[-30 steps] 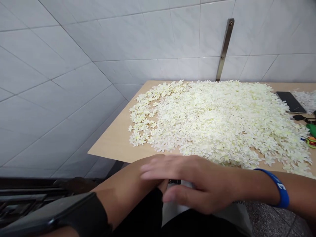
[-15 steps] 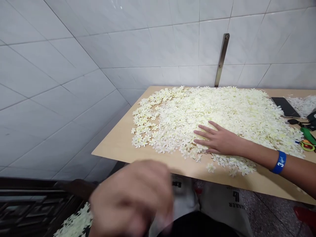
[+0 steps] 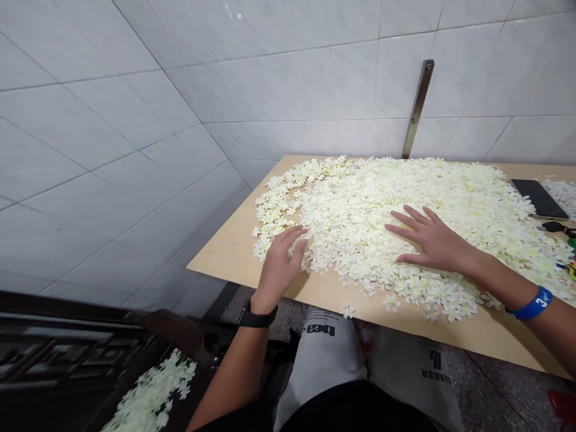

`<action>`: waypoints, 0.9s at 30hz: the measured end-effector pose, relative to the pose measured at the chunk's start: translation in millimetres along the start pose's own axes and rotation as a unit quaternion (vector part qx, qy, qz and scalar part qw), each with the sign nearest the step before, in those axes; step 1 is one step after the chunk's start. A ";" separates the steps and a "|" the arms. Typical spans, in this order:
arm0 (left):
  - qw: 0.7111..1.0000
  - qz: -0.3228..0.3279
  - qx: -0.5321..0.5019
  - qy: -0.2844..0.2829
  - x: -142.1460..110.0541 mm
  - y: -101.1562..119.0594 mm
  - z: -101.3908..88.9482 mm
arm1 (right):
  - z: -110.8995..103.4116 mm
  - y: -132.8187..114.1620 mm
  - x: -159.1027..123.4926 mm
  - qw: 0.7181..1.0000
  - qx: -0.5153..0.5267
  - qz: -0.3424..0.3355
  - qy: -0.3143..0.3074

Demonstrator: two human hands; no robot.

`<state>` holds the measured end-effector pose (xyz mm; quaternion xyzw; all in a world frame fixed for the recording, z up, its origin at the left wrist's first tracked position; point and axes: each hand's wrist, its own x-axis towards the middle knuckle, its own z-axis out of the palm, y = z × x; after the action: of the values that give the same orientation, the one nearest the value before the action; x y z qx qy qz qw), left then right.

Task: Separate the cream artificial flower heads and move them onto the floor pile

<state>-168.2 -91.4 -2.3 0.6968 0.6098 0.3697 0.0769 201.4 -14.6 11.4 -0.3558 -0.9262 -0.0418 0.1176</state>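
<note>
Head view: the left hand [image 3: 281, 261] has come up to the white flowers [image 3: 360, 204], right of frame centre, so both hands are there; its fingers curve half-open, while the right hand [image 3: 427, 240] spreads fingers wide.

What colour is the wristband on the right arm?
The wristband is blue with white markings; it shows best in the head view, the only one.

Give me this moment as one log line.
left hand: open, at near-left edge of flowers | right hand: open, fingers spread, over flowers | phone: on table, right of flowers
</note>
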 end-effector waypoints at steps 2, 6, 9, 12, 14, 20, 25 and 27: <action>0.999 -0.006 0.006 0.052 -17.0 2.2 0.8 | -2.1 0.4 -2.7 1.000 0.010 0.000 0.021; 0.980 0.179 0.073 -0.042 -77.8 18.9 37.3 | -14.6 -4.8 -8.5 0.995 0.011 -0.010 0.098; 0.965 0.217 0.109 -0.100 -107.9 26.0 61.8 | -26.0 -11.2 -11.3 0.986 0.000 -0.008 0.165; 0.967 0.209 0.100 -0.102 -111.2 25.6 66.6 | -32.5 -13.3 -10.0 0.978 0.003 0.021 0.206; 0.973 0.191 0.089 -0.094 -101.0 27.2 63.9 | -33.7 -10.8 -6.1 0.974 0.012 0.045 0.220; 0.983 0.082 0.108 -0.127 -30.1 53.1 54.3 | -29.2 2.2 6.6 0.954 0.021 0.109 0.280; 0.989 0.062 0.041 -0.127 38.2 29.0 18.7 | -18.7 10.2 -1.4 0.934 0.021 0.104 0.340; 0.994 0.008 0.075 -0.077 68.2 -1.7 2.7 | -12.9 15.3 -5.3 0.927 0.012 0.097 0.363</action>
<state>-169.1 -28.2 23.5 0.7319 0.6222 0.2692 0.0682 217.8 -8.8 22.4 -0.4031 -0.7816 -0.1452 0.4532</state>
